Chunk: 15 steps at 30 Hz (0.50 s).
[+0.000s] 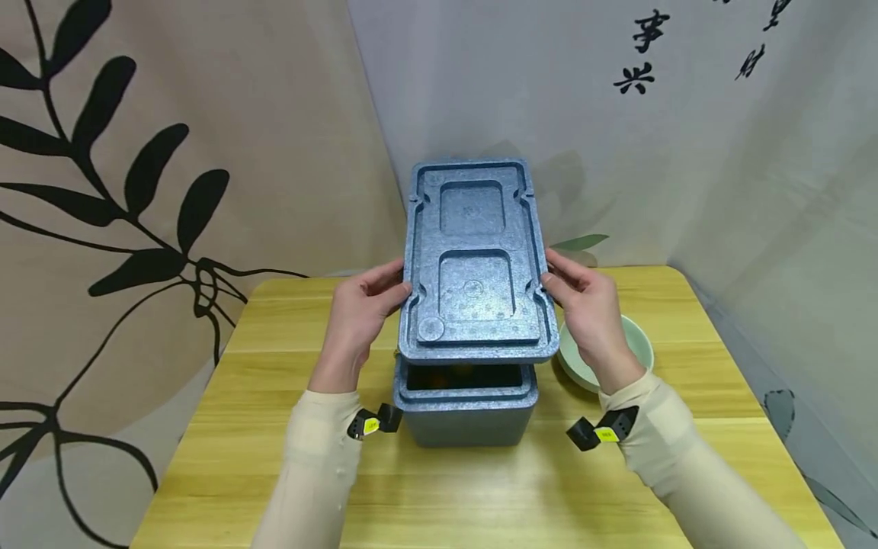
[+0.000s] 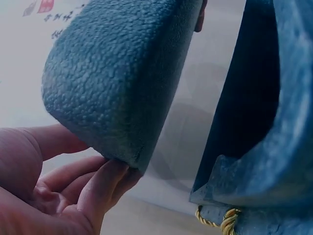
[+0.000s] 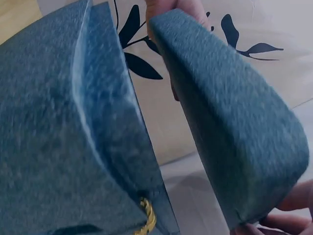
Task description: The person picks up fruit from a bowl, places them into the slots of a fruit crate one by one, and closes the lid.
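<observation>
A blue-grey foam lid [image 1: 473, 252] with recessed panels is raised over a matching foam box [image 1: 466, 423], tilted so that its front edge stands apart from the rim. My left hand [image 1: 360, 316] grips the lid's left edge, thumb on top and fingers beneath. On the opposite edge, my right hand [image 1: 586, 313] pinches the lid the same way. Through the gap the box's dark inside shows, with something orange, mostly hidden, in it. A twisted gold cord [image 2: 230, 221] hangs at the box's side in the left wrist view.
A pale green bowl [image 1: 638, 343] stands right of the box, partly behind my right wrist. Both stand on a yellow wooden table [image 1: 274, 457]. A cloth backdrop [image 1: 288, 114] with black leaf prints and characters hangs behind, and a green leaf [image 1: 581, 242] shows beyond the lid.
</observation>
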### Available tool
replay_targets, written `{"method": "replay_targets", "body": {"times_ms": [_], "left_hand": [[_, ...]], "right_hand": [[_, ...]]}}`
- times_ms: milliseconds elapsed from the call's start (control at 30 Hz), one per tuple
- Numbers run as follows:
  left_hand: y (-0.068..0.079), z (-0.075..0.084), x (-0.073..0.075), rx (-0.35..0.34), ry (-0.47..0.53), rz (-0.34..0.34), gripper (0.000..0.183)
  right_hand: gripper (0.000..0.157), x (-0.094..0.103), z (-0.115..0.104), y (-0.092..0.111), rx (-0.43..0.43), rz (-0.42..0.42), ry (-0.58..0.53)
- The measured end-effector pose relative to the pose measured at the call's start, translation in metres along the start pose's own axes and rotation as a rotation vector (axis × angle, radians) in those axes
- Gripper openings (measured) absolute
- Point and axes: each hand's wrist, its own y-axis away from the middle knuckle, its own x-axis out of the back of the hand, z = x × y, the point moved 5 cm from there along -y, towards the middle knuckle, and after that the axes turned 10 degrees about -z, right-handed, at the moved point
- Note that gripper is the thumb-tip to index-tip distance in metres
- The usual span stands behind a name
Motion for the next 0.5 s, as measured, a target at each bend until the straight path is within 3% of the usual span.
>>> {"method": "replay_targets", "body": {"times_ms": [233,500], "left_hand": [[0.001,-0.004,0.003,0.043,0.031,0.025,0.036],[0.002,-0.011,0.008,0.069,0.070,0.055,0.033]], "right_hand": [[0.050,-0.001,0.005,-0.001,-0.052,-0.112,0.040],[0.040,-0.001,0.006,-0.007,-0.032,-0.064,0.025]]}}
